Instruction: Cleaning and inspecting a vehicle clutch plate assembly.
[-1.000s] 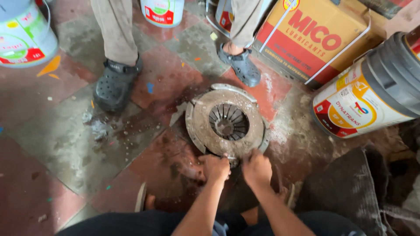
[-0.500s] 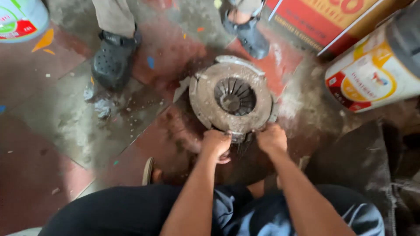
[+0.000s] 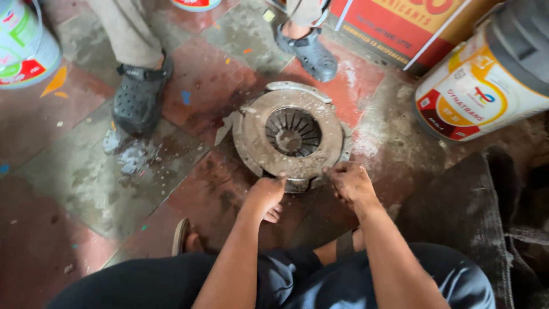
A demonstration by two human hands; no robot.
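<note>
Left hand [image 3: 266, 194] and right hand [image 3: 350, 182] pinch the dusty clutch plate's [image 3: 291, 136] near rim beside a lidded drum [image 3: 486, 86].

- Disc [image 3: 293, 137] — near rim hidden under both hands.
- Bucket [image 3: 492, 80] cut off at right edge.
- Standing person — only shoes [image 3: 139, 97] and shins show.

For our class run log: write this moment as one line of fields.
left hand: at near rim of clutch plate | right hand: on same rim | plate: flat on tiled floor | bystander's clogs beyond
</note>
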